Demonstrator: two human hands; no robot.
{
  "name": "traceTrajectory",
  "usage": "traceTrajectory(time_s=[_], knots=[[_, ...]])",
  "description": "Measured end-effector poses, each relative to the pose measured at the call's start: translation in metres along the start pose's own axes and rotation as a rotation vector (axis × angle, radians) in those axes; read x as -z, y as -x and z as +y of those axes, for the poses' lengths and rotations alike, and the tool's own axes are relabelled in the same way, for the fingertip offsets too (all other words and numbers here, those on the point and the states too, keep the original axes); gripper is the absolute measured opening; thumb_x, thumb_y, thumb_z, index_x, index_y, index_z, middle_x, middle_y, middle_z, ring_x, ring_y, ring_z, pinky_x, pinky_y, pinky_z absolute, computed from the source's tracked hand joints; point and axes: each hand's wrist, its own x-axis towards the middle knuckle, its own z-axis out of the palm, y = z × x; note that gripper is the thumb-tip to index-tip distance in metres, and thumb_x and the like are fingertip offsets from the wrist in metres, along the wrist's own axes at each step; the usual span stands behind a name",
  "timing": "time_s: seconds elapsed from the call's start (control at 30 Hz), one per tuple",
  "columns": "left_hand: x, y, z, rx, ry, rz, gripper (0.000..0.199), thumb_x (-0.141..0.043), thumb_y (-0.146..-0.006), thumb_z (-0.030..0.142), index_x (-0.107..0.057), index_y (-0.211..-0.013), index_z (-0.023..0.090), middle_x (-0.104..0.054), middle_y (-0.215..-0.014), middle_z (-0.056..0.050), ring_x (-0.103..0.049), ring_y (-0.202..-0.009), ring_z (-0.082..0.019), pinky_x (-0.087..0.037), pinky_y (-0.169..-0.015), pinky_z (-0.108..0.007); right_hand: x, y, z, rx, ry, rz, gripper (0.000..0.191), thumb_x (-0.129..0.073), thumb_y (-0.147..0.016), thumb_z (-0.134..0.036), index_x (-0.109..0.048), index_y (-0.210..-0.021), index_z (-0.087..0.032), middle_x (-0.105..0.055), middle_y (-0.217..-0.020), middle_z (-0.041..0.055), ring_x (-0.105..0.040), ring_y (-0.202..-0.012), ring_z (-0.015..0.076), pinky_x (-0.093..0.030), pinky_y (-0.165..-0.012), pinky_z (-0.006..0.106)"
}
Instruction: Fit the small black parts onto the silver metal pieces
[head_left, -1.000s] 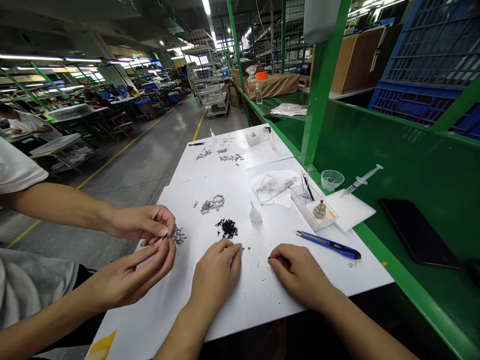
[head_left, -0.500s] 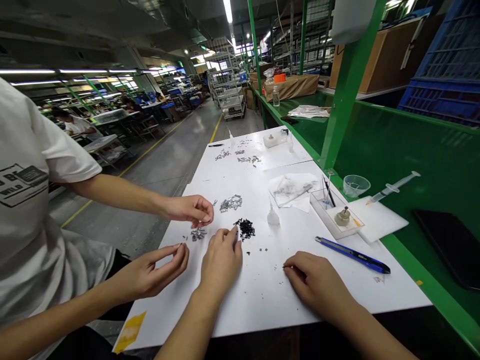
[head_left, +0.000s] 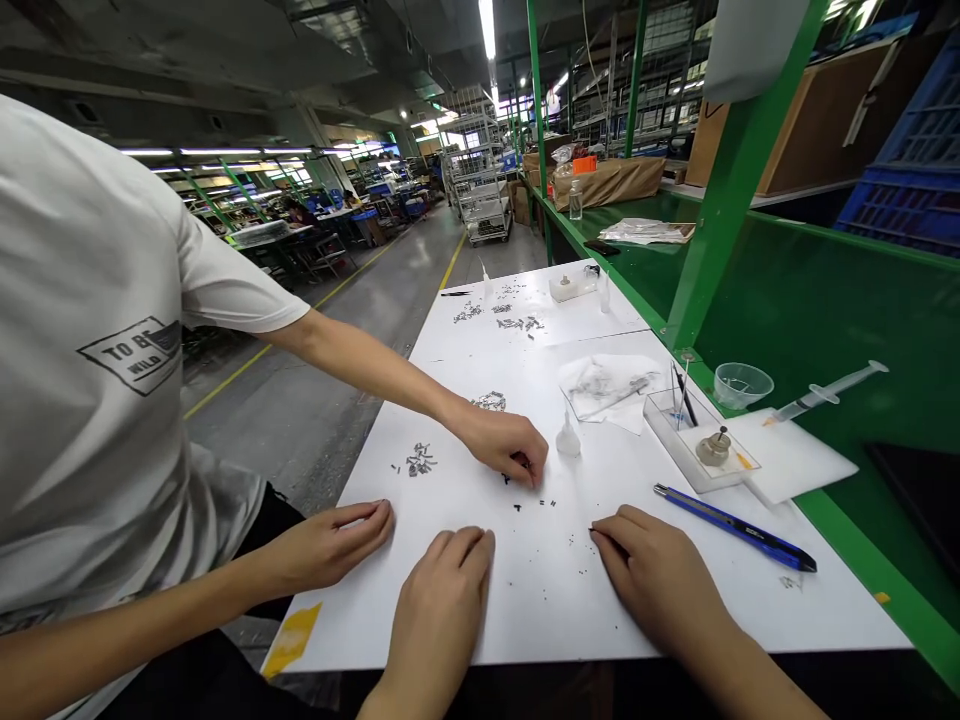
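The person's two hands were well apart at the near side of a white tabletop (head_left: 555,625). The right hand (head_left: 664,575) lay on its side with thumb and forefinger drawn together, seemingly pinching a dark bit (head_left: 592,530), though it was so tiny that its shape could not be made out. Just left of those fingertips, small specks (head_left: 581,550) were scattered over the white surface. The left hand (head_left: 444,600) rested palm down with its fingers bent and side by side; whether anything lay beneath them could not be told.

Beyond and between the hands sat a small black piece (head_left: 517,507), with two little parts (head_left: 548,503) just to its right. A co-worker's hand (head_left: 514,445) reached in from the left above that spot, fingers curled downward, while the co-worker's other hand (head_left: 337,545) was at the left edge, near a heap of metal pieces (head_left: 420,460).

Farther right of the reaching hand stood a white squeeze bottle (head_left: 568,440). A blue utility knife (head_left: 735,527) lay beyond the right hand, to its right, near a clear tray (head_left: 671,452).
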Motion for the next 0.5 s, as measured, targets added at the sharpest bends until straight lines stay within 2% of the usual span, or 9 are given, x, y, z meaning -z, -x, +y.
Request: traceTrajectory(time_s=[0.13,0.27,0.33,0.4,0.5], knots=[[-0.002,0.021,0.002,-0.078,0.040,0.036,0.037,-0.044,-0.086,0.001,-0.065,-0.112,0.020,-0.069,-0.102,-0.006,-0.063,-0.089,-0.022,-0.053,-0.072,-0.031,0.002,0.000,-0.002,-0.007,0.018,-0.004,0.025,-0.048,-0.094,-0.022,-0.073,-0.093,-0.021,-0.067,-0.080,0.0043,-0.065,-0.073,0.0192,-0.046,-0.067,0.030],[-0.003,0.020,0.002,-0.054,0.200,0.104,0.033,-0.046,-0.088,0.004,-0.067,-0.106,0.021,-0.071,-0.095,-0.005,-0.065,-0.086,-0.020,-0.054,-0.076,-0.032,0.003,0.001,-0.003,-0.009,-0.039,0.001,0.026,-0.048,-0.093,-0.020,-0.073,-0.093,-0.021,-0.067,-0.080,0.0046,-0.065,-0.075,0.0193,-0.047,-0.070,0.031],[0.002,0.014,0.005,0.013,0.374,0.152,0.027,-0.048,-0.089,0.010,-0.069,-0.100,0.021,-0.072,-0.092,-0.004,-0.066,-0.084,-0.020,-0.054,-0.078,-0.031,0.005,0.000,-0.004,-0.026,-0.088,0.004,0.025,-0.048,-0.092,-0.020,-0.073,-0.090,-0.020,-0.066,-0.079,0.0044,-0.064,-0.074,0.0190,-0.047,-0.069,0.031],[0.011,0.008,0.012,0.141,0.603,0.139,0.020,-0.051,-0.090,0.019,-0.071,-0.093,0.022,-0.073,-0.091,-0.004,-0.067,-0.082,-0.019,-0.054,-0.077,-0.029,0.009,-0.001,-0.004,-0.056,-0.154,0.026,0.023,-0.049,-0.092,-0.021,-0.071,-0.085,-0.020,-0.065,-0.077,0.0039,-0.062,-0.070,0.0179,-0.046,-0.067,0.030],[0.028,-0.001,0.030,0.377,0.973,-0.043,0.015,-0.057,-0.087,0.027,-0.072,-0.086,0.023,-0.073,-0.089,-0.003,-0.068,-0.080,-0.018,-0.055,-0.073,-0.026,0.017,0.001,-0.006,-0.103,-0.289,0.083,0.018,-0.052,-0.090,-0.023,-0.068,-0.081,-0.019,-0.062,-0.073,0.0028,-0.057,-0.063,0.0159,-0.045,-0.062,0.030]])
